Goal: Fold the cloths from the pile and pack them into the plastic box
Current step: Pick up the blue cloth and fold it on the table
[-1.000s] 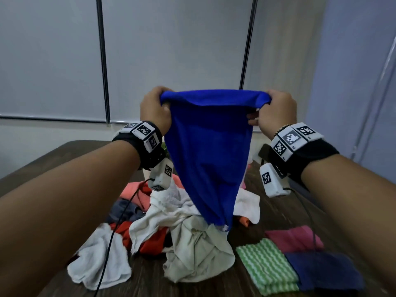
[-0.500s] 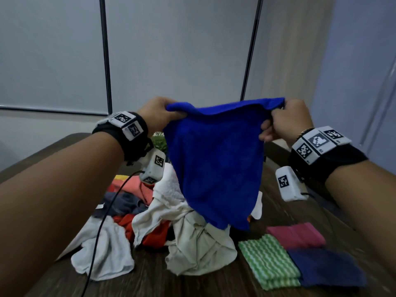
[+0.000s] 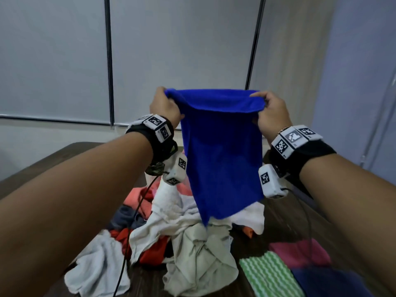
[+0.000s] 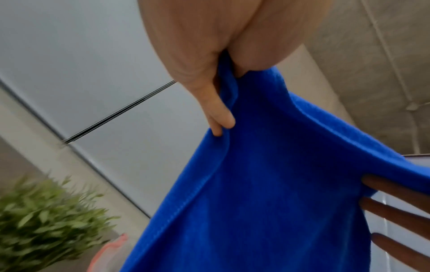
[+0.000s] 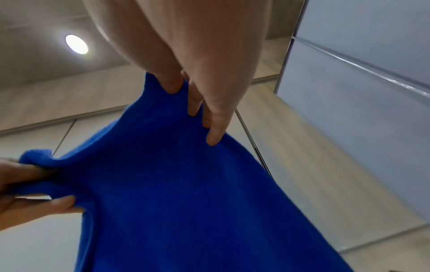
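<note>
Blue cloth (image 3: pixel 222 155) hangs mid-frame above the pile (image 3: pixel 188 236), its top corners pinched by the left hand (image 3: pixel 165 108) and the right hand (image 3: pixel 272 113), apparently to let it drape flat for folding; the plastic box is not visible.

Blue cloth (image 3: pixel 222 159) hanging unfolded between both grips, top edge stretched level, lower corner dangling just above jumbled cloth pile (image 3: pixel 182 236) on bench.

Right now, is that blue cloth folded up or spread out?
Spread out, not folded. The left hand and right hand each pinch a top corner, and the blue cloth hangs open above the pile.
</note>
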